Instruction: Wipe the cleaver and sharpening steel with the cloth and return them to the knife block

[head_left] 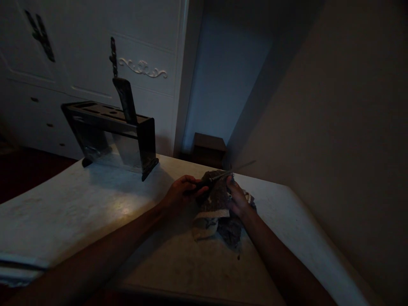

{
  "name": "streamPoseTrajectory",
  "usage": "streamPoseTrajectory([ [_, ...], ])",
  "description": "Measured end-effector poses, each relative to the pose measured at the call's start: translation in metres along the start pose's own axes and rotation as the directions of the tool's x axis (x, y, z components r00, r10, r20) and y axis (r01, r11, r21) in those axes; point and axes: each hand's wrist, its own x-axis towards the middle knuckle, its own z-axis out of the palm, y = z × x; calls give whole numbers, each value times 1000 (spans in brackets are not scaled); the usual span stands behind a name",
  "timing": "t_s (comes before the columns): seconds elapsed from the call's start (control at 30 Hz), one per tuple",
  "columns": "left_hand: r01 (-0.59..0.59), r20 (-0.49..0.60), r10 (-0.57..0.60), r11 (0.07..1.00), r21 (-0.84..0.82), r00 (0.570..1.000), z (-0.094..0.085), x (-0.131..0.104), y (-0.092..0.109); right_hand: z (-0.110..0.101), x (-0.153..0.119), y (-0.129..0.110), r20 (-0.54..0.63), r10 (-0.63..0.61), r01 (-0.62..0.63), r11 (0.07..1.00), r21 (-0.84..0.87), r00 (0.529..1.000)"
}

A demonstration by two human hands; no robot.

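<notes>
Wall (334, 106): right side of view, dim, just beyond the table.
Cabinet (86, 42): white, dark pulls, stands behind the table.
Table (32, 204): pale top, carries the block; both hands work above it, near its far edge.
Brown box (208, 146): beyond the table's far edge, low down.
Knife block (147, 140): black frame, see-through side, left of the hands, well apart from them. One black handle (126, 100) sticks up from its top, so that piece is seated. Slots show beside it.
Cloth (216, 202): dark, pale edging, bunched around and under the blade, loose folds hanging toward the table. Contact with blade looks made.
Knife (198, 187): looks like one, long and thin; too dark to be sure of type. Out of the block, between the hands, blade pointing away to the right. Tip end sticks out past the cloth. Reads as mid-work: out and in the cloth, not seated in the block. Blade finish: can't tell, so can't say how much is left on it.
Left hand (178, 193): closed on the knife's dark handle.
Right hand (238, 199): clamped on the cloth, thumb up by the blade.
</notes>
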Motion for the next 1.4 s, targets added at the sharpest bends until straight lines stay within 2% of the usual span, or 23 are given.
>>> streamPoseTrajectory([
  [0.1, 42, 45, -49, 988, 149, 998, -1, 0, -12, 6, -2, -1, 75, -62, 61, 998, 12, 995],
  [0.2, -27, 144, -33, 917, 398, 989, -5, 1, -22, 13, -5, -2, 141, -74, 75, 997, -1, 987],
  [0.27, -146, 204, 28, 791, 594, 979, -8, 2, -25, 17, -6, -1, 139, -74, 78, 997, -25, 987],
  [0.33, -290, 257, 142, 598, 747, 956, -8, 2, -25, 19, -6, 0, 125, -80, 87, 995, -54, 989],
  [0.4, -394, 311, 255, 418, 818, 916, -8, 2, -23, 20, -5, 2, 113, -98, 107, 991, -85, 989],
  [0.43, -426, 335, 292, 357, 831, 896, -8, 2, -22, 20, -4, 4, 102, -115, 126, 987, -101, 988],
  [0.5, -450, 357, 315, 301, 841, 879, -8, 2, -22, 21, -3, 6, 70, -161, 169, 976, -136, 985],
  [0.63, -426, 336, 305, 305, 852, 891, -9, 2, -20, 25, -3, 8, 1, -214, 210, 958, -193, 977],
  [0.77, -382, 288, 282, 379, 842, 915, -5, -1, -15, 30, -6, 7, -70, -212, 197, 964, -181, 975],
  [0.87, -366, 260, 286, 429, 826, 922, -1, -3, -12, 32, -7, 5, -71, -202, 191, 971, -142, 977],
  [1.03, -346, 238, 277, 462, 817, 931, -1, -3, -10, 31, -9, 4, -34, -172, 169, 982, -80, 984],
  [1.33, -297, 276, 118, 512, 806, 954, -7, 5, -2, 29, -11, 1, -37, -140, 139, 990, -22, 990],
  [1.4, -264, 275, 58, 520, 812, 960, -9, 8, 0, 26, -9, 0, -72, -145, 144, 989, -19, 987],
])
